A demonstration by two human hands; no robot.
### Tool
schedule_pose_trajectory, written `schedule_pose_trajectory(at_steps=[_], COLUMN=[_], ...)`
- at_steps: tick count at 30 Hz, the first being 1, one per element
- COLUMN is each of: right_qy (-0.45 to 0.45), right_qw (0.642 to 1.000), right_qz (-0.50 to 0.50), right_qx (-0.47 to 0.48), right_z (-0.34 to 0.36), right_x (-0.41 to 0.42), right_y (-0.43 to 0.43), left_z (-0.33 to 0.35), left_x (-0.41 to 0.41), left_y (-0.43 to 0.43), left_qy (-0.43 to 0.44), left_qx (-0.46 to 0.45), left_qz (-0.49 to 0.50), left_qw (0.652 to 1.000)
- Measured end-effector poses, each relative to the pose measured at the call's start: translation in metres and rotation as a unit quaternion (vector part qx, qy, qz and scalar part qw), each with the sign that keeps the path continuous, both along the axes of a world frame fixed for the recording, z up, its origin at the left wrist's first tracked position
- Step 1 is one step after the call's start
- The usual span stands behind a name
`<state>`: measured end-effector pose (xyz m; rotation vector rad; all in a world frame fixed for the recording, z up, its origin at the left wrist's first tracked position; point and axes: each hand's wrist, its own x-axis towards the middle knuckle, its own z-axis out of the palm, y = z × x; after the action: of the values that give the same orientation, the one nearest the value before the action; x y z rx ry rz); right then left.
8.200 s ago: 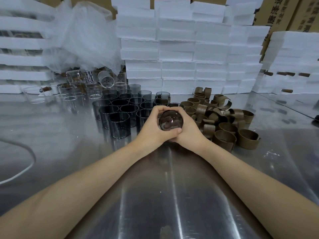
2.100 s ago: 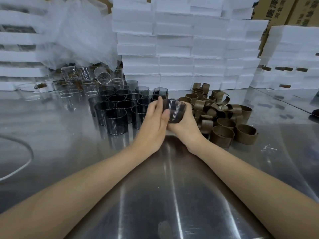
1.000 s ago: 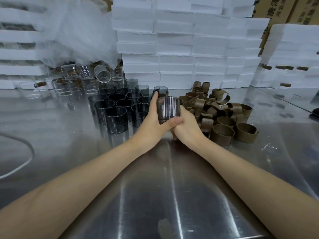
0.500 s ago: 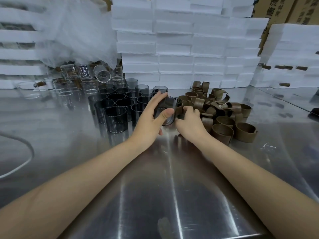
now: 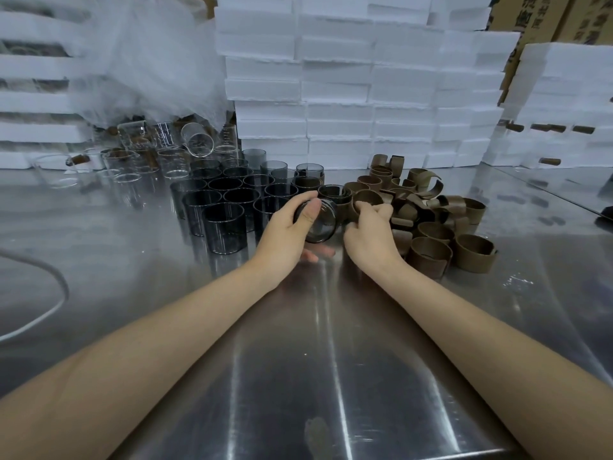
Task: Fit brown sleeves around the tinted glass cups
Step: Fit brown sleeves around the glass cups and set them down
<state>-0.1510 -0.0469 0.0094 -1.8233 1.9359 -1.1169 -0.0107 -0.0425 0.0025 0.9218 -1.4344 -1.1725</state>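
My left hand grips a tinted glass cup, tipped on its side with its base toward me, just above the metal table. My right hand reaches into the pile of brown sleeves and pinches one brown sleeve at the pile's left edge, right beside the held cup. A cluster of upright tinted cups stands left of my left hand. Two cups wearing sleeves stand behind my hands.
Clear glass cups crowd the back left under a plastic bag. White foam boxes are stacked along the back and right. A white cable loops at the left. The steel table stretches toward me.
My left hand has tipped the cup from upright onto its side. My right hand let go of the cup, moved right into the sleeve pile and took hold of a sleeve.
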Motion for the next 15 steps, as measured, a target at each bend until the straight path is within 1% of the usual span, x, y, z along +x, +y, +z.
schedule_pose_trajectory(at_steps=[3,9,13,15], right_qy=[-0.013,-0.07,-0.122,-0.163], right_qw=[0.998,0.986,0.982,0.976], right_qz=[-0.002,0.018,0.064,0.083], right_qx=[-0.056,-0.153,-0.129,-0.12], right_z=[0.003,0.0068,0.0079,0.0076], right_x=[0.0014,0.0071,0.007,0.0075], right_y=[0.0021,0.0074,0.0071,0.008], left_z=[-0.0024,-0.0001,0.0005,0.0006], left_x=[-0.0006,-0.0002,0.0012,0.0012], left_y=[-0.0022,0.0009,0.0008,0.0011], left_qy=[0.002,0.033,0.061,0.079], left_qx=[0.011,0.028,0.034,0.036], left_qz=[-0.002,-0.049,-0.046,-0.044], left_qw=[1.0,0.998,0.996,0.995])
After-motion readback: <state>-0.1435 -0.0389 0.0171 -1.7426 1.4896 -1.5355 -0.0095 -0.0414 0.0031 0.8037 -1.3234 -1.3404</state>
